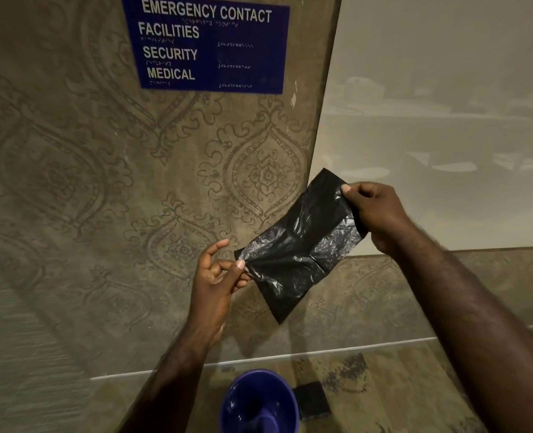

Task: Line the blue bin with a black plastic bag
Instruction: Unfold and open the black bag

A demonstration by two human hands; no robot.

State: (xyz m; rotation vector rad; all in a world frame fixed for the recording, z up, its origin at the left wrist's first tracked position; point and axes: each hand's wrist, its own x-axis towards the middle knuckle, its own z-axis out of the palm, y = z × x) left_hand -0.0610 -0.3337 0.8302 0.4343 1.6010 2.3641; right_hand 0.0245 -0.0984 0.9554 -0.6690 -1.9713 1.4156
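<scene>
A folded black plastic bag (302,245) is held up in front of the patterned wall, stretched slantwise between both hands. My left hand (217,279) pinches its lower left corner between thumb and fingers. My right hand (374,214) grips its upper right end. The bag is partly unfolded, with creases showing. Below, at the bottom edge of the view, the blue bin (237,401) stands on the floor with its mouth open and nothing inside it.
A small dark folded pack (312,400) lies on the floor just right of the bin. A blue emergency contact sign (209,45) hangs on the patterned wall (71,182). A pale glossy panel (446,120) fills the upper right.
</scene>
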